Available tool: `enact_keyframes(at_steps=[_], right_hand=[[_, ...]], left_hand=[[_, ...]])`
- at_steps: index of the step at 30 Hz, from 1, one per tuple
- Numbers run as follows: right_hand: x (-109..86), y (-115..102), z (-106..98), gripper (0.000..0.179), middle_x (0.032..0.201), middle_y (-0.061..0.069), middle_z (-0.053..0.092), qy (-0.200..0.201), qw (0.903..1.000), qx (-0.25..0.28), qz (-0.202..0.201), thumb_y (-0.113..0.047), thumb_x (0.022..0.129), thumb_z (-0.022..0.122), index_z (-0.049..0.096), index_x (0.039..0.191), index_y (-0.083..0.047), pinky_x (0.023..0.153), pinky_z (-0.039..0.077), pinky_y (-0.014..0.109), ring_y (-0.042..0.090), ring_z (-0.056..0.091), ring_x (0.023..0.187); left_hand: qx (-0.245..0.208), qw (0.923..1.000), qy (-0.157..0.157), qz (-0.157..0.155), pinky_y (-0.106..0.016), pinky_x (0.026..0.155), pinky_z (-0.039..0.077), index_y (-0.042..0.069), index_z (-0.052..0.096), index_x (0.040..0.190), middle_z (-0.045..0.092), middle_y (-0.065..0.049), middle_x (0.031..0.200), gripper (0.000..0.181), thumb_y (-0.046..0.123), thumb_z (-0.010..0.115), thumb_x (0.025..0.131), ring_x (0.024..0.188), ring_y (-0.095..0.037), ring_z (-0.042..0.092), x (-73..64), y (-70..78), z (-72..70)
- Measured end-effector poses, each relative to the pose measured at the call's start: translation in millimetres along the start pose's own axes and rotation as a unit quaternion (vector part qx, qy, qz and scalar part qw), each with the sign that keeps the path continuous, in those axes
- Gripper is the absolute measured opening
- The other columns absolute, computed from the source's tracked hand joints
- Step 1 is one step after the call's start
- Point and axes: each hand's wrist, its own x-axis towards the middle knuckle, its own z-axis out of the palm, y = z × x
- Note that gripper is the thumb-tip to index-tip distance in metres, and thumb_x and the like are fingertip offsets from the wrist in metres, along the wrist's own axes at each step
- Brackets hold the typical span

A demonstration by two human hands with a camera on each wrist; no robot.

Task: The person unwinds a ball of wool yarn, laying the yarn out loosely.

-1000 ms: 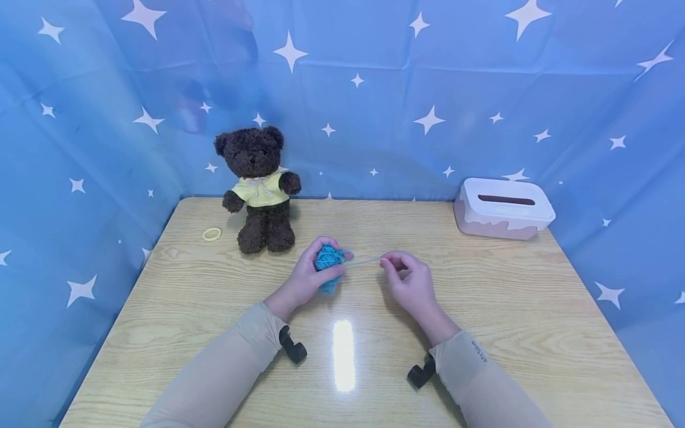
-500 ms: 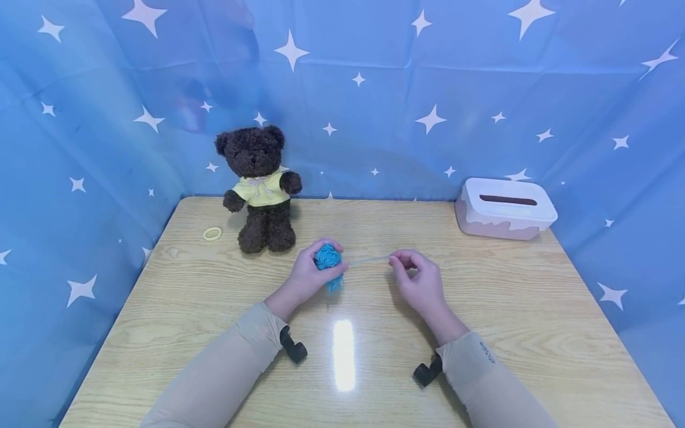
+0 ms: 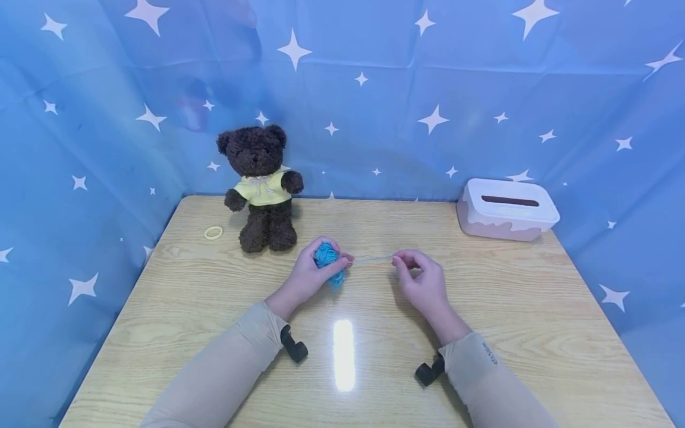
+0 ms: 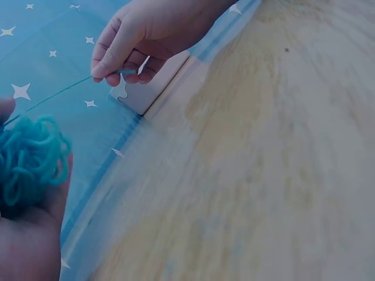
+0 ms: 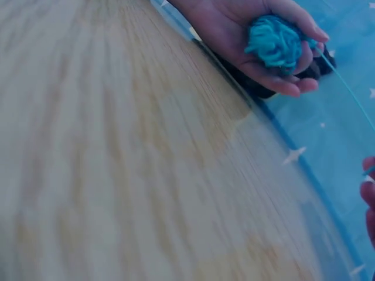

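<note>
My left hand [image 3: 310, 274] is cupping a bright blue, loosely wound ball of yarn [image 3: 326, 255] above the pale wood-grain table [image 3: 508, 309], its thumb and fingers curling round it and covering part of its surface. My right hand [image 3: 423, 284] is pinching a thin blue strand of yarn [image 3: 373, 258] between thumb and fingertips, and the strand is stretching between my two hands. In the head view it is looking so faint that I am barely tracing it; the left wrist view is showing it more clearly, with a short tail poking out past my right fingers. Where it is leaving the ball, it seems to be passing by my left fingertips, though I cannot tell exactly how. The left wrist camera is cutting off the ball and my left hand at its edge; the right wrist camera is catching only a few of my right fingertips.

Beyond my left hand, a dark brown plush bear in a yellow top [image 3: 262, 190] is standing upright, with a small pale yellow ring [image 3: 213, 232] lying near it. A white and dusty-pink tissue box [image 3: 509, 208] is sitting at the far right corner; in the left wrist view my right hand is partly covering it.
</note>
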Motion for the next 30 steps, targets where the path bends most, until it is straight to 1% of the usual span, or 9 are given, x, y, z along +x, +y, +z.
enact_keyframes(at_steps=[4, 7, 11, 16, 19, 22, 26, 28, 30], right_hand=[[1.4, 2, -4, 0.004, 0.094, 0.009, 0.082, 0.002, 1.0000, 0.005, 0.002, -0.008, 0.100, 0.078, 0.081, 0.102, -0.006, 0.072, 0.051, 0.012, -0.002, 0.065, 0.085], [2.8, 6, -10, 0.004, 0.094, 0.011, 0.083, 0.009, 0.9999, 0.007, 0.007, -0.007, 0.100, 0.077, 0.081, 0.102, -0.004, 0.072, 0.050, 0.010, -0.005, 0.064, 0.085], [3.2, 14, -20, 0.004, 0.094, 0.013, 0.083, 0.019, 0.9997, -0.002, 0.014, -0.004, 0.100, 0.077, 0.081, 0.101, -0.003, 0.074, 0.049, 0.006, -0.008, 0.062, 0.084], [2.7, 21, -29, 0.004, 0.094, 0.013, 0.082, 0.017, 0.9994, -0.026, 0.016, -0.005, 0.100, 0.077, 0.081, 0.101, -0.003, 0.076, 0.047, 0.004, -0.010, 0.060, 0.085], [3.0, 24, -32, 0.006, 0.094, 0.013, 0.081, 0.009, 0.9991, -0.034, 0.024, -0.008, 0.101, 0.077, 0.080, 0.102, -0.003, 0.076, 0.048, 0.003, -0.008, 0.061, 0.085], [2.5, 25, -34, 0.008, 0.095, 0.013, 0.081, -0.014, 0.9981, -0.050, 0.034, -0.011, 0.103, 0.076, 0.080, 0.104, -0.004, 0.076, 0.049, 0.004, -0.003, 0.062, 0.084], [2.4, 26, -33, 0.007, 0.099, 0.012, 0.079, -0.067, 0.9931, -0.095, 0.018, -0.011, 0.103, 0.076, 0.080, 0.106, -0.005, 0.077, 0.054, 0.018, 0.012, 0.066, 0.085], [2.9, 24, -32, 0.007, 0.105, 0.013, 0.079, -0.096, 0.9890, -0.113, 0.004, -0.011, 0.103, 0.076, 0.080, 0.106, -0.006, 0.083, 0.057, 0.031, 0.022, 0.070, 0.092], [3.4, 20, -30, 0.010, 0.114, 0.016, 0.079, -0.121, 0.9848, -0.124, -0.003, -0.013, 0.102, 0.077, 0.080, 0.109, -0.006, 0.093, 0.059, 0.046, 0.033, 0.072, 0.104]], left_hand=[[-0.008, 0.9999, -0.010, 0.008, -0.035, 0.083, 0.068, -0.010, 0.050, 0.126, 0.075, -0.004, 0.102, 0.035, 0.003, 0.073, 0.103, 0.088, -0.020, 0.078, -0.6, -1.0, -1.1], [0.012, 0.9998, -0.004, 0.016, -0.029, 0.082, 0.064, -0.004, 0.055, 0.120, 0.072, -0.003, 0.112, 0.028, 0.002, 0.074, 0.102, 0.094, -0.020, 0.073, -0.1, -2.4, -1.7], [0.032, 0.9994, 0.006, 0.010, -0.025, 0.090, 0.059, 0.007, 0.059, 0.116, 0.073, 0.004, 0.117, 0.021, 0.007, 0.074, 0.103, 0.105, -0.015, 0.070, 0.7, -4.2, -1.9], [-0.025, 0.9993, -0.023, 0.018, -0.035, 0.088, 0.067, 0.007, 0.057, 0.126, 0.072, -0.002, 0.102, 0.020, 0.006, 0.066, 0.108, 0.092, -0.017, 0.075, 0.3, -4.9, -1.1], [-0.059, 0.9970, -0.044, 0.020, -0.038, 0.079, 0.069, 0.003, 0.056, 0.128, 0.071, -0.006, 0.097, 0.019, 0.005, 0.062, 0.109, 0.083, -0.021, 0.076, -0.8, -3.2, -0.3], [-0.069, 0.9966, -0.044, 0.012, -0.031, 0.068, 0.064, -0.006, 0.054, 0.125, 0.070, -0.004, 0.110, 0.021, 0.007, 0.061, 0.110, 0.079, -0.020, 0.069, -0.9, -2.4, 0.1], [-0.065, 0.9976, -0.024, -0.009, -0.026, 0.063, 0.059, -0.005, 0.055, 0.122, 0.069, -0.003, 0.121, 0.021, 0.014, 0.059, 0.113, 0.077, -0.018, 0.064, 0.4, -2.7, 0.3], [-0.051, 0.9985, -0.014, -0.016, -0.026, 0.062, 0.059, 0.003, 0.058, 0.119, 0.071, -0.003, 0.113, 0.016, 0.018, 0.059, 0.114, 0.074, -0.017, 0.064, 1.0, -3.5, 0.3], [-0.037, 0.9991, -0.007, -0.019, -0.027, 0.062, 0.060, 0.002, 0.059, 0.121, 0.070, -0.003, 0.105, 0.018, 0.019, 0.060, 0.114, 0.073, -0.016, 0.065, 1.3, -4.0, 0.7]])
